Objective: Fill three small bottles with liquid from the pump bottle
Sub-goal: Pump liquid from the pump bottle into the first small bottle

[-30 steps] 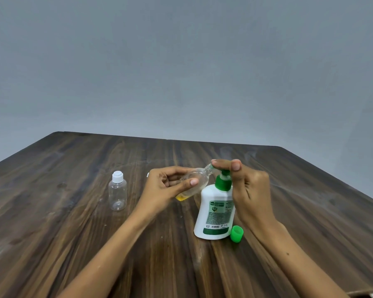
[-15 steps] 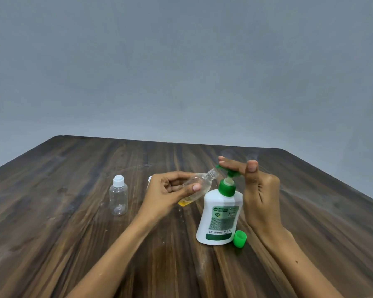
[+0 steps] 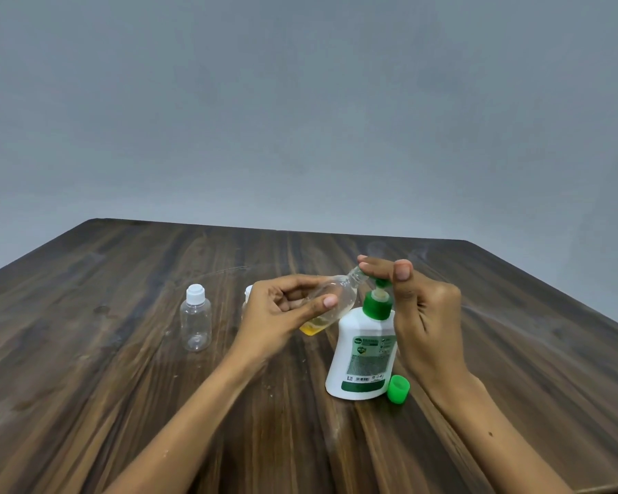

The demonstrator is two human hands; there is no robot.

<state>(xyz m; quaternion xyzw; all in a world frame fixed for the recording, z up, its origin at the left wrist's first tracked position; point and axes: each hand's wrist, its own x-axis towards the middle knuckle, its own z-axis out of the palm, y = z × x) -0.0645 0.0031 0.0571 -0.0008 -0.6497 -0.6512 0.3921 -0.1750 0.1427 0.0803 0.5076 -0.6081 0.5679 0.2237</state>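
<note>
My left hand (image 3: 282,311) grips 1 tilted small bottle (image 3: 330,303), mouth at the nozzle of the pump bottle (image 3: 364,354) mid-counter (image 3: 122,351); right hand (image 3: 420,315), fingers straight, presses the pump. Risk: misaligned mouth would spill liquid.

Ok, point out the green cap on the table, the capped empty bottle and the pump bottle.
green cap (image 3: 398,389), head view, on its side wall.
capped empty bottle (image 3: 195,324), head view, on its clear body.
pump bottle (image 3: 366,354), head view, on its front label.
</note>
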